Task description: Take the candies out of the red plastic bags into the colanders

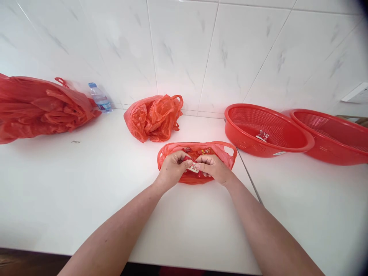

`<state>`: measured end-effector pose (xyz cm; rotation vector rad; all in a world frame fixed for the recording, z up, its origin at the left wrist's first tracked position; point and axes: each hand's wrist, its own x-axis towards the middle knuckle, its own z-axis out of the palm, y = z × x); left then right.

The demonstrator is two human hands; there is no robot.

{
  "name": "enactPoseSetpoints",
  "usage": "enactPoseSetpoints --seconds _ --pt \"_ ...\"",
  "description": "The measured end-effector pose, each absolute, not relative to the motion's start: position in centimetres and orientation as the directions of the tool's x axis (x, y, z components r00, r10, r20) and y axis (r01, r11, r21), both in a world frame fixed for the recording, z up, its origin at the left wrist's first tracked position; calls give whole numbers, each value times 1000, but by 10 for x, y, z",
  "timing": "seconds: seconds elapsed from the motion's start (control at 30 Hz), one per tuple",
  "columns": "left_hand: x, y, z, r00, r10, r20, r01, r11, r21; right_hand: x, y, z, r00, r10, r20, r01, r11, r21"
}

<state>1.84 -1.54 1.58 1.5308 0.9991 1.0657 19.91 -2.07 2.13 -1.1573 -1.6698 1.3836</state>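
Both hands are over an open red plastic bag (pixel 169 148) on the white table. Between them is a small red and white packet (pixel 193 167). My left hand (pixel 174 168) pinches its left side with thumb and fingers. The fingers of my right hand (pixel 213 167) are closed on the packet's right side, and the two thumbs nearly meet. Other small red wrapped pieces (pixel 207 151) lie inside the bag, partly hidden by the hands.
A bunched red bag (pixel 155 118) lies behind the open one. At the far left are a large red bag (pixel 43 109) and a water bottle (pixel 99 98). Two red baskets (pixel 267 130) (pixel 330 134) stand at the right, the nearer holding a small packet (pixel 262 135). A tiled wall rises behind.
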Motion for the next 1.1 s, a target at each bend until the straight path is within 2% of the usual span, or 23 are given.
enactPoseSetpoints --seconds 0.17,0.27,0.33,0.4,0.6,0.7,0.9,1.0,1.1 --pt "17 -15 20 199 962 185 129 -213 969 204 -18 22 -309 950 54 245 134 -960" --pt "15 -15 20 58 954 294 209 -300 931 213 -12 20 -29 979 202 361 198 -911" --pt "13 -14 18 2 925 379 299 -362 883 219 -8 17 161 941 298 506 181 -843" --pt "12 -13 15 9 894 448 382 -417 825 222 -6 13 231 912 339 641 120 -758" --pt "9 -10 12 109 790 603 488 -571 660 215 -5 5 101 926 364 896 75 -438" --pt "7 -8 11 121 758 640 513 -600 614 212 -5 2 78 943 323 935 44 -352" --pt "8 -4 5 206 800 563 536 -574 619 208 -5 0 62 938 341 948 52 -314" --pt "10 -3 3 254 826 504 547 -552 629 205 -7 2 56 927 372 933 85 -350" --pt "9 -4 6 249 810 530 567 -566 599 203 -8 2 54 918 392 902 123 -413"
